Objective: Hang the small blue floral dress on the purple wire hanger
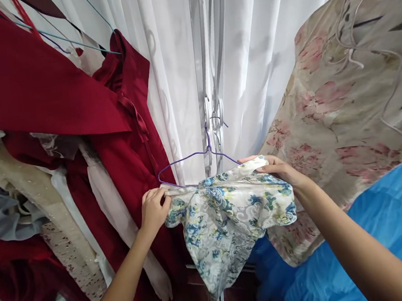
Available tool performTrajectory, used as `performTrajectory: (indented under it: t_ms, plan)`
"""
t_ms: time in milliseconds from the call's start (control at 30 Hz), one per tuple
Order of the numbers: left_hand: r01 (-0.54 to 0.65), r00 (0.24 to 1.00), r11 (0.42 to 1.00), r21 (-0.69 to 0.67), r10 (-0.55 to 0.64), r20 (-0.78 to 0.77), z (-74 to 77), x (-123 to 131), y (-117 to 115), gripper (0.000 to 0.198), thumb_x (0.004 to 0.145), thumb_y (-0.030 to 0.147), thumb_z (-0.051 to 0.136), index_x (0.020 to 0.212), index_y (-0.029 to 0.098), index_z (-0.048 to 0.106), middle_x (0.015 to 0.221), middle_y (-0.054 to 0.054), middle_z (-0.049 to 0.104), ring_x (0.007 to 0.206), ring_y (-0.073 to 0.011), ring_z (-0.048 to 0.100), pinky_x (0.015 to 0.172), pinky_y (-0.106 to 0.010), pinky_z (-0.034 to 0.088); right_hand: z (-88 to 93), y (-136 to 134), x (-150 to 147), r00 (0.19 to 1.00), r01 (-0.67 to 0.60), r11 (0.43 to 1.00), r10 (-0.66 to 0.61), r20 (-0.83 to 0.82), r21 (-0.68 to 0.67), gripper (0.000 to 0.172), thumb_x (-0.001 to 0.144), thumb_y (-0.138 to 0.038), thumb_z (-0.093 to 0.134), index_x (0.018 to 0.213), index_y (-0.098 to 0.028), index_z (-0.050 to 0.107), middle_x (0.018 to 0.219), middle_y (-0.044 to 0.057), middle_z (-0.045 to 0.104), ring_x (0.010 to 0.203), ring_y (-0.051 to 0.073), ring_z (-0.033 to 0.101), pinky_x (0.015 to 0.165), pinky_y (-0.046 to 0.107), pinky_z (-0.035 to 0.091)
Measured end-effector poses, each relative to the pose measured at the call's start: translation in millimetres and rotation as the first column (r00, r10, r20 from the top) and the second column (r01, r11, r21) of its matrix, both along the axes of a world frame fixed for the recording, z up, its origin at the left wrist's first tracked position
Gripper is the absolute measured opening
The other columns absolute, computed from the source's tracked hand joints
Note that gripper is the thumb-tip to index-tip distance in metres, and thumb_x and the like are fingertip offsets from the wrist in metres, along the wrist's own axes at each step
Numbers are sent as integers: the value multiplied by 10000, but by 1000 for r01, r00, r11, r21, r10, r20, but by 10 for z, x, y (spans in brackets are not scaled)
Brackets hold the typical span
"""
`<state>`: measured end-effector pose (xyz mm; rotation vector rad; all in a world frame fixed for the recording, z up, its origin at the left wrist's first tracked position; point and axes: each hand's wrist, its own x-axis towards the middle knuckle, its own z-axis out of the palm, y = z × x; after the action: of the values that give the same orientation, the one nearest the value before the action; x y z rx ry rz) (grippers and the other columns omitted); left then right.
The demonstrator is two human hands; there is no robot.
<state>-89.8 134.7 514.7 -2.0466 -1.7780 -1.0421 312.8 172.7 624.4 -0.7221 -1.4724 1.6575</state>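
Note:
A white garment with blue and yellow flowers (223,225) hangs in the middle of the head view. Its top edge lies along a thin purple hanger (183,158), whose hook is up against the white metal rack post. My left hand (155,208) pinches the garment's left shoulder near the hanger's left corner. On the other side my right hand (278,168) grips the right shoulder, fingers behind and thumb in front, beside the hanger's right arm.
Dark red dresses (39,86) and pale garments hang at the left. White curtains (175,76) cover the back behind a metal rack (204,49). At the right are a beige floral dress (327,123) and blue tulle (381,227).

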Motion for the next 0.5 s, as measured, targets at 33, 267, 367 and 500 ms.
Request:
performTrajectory:
  t_ms: [33, 267, 367, 500]
  plan:
    - [-37, 999, 999, 16, 36, 12, 36, 16, 51, 210, 923, 243, 473, 1038, 204, 644, 1087, -100, 695, 1093, -288, 587, 1005, -466, 416, -20, 15, -16, 1000, 5, 1000, -5, 0, 1, 511, 695, -267, 802, 1194, -183, 729, 1015, 71, 793, 883, 260, 737, 752, 315, 539]
    - [-150, 980, 988, -20, 151, 132, 137, 62, 356, 259, 952, 275, 480, 1190, 195, 542, 1289, -150, 631, 1237, -352, 531, 977, -505, 456, -145, 85, -115, 1000, -2, 1000, 2, -14, 11, 500, 692, -281, 801, 1176, -173, 736, 1031, 78, 795, 943, 280, 741, 788, 324, 555]
    - [-101, 974, 995, 4, 98, 202, 77, -10, 460, 380, 946, 249, 498, 1316, 169, 468, 1247, -154, 659, 1187, -334, 590, 974, -484, 476, -173, 80, -132, 999, 15, 1000, -14, -37, 4, 492, 700, -272, 794, 1181, -188, 733, 1048, 69, 793, 956, 274, 741, 800, 320, 554]
    - [14, 977, 999, 30, -20, 212, 86, -108, 572, 600, 928, 142, 458, 1509, 180, 309, 1210, -128, 688, 1120, -289, 651, 974, -442, 495, -197, 66, -141, 997, 51, 998, -53, -61, -31, 480, 697, -264, 774, 1170, -194, 736, 1036, 69, 797, 953, 286, 742, 810, 347, 553]
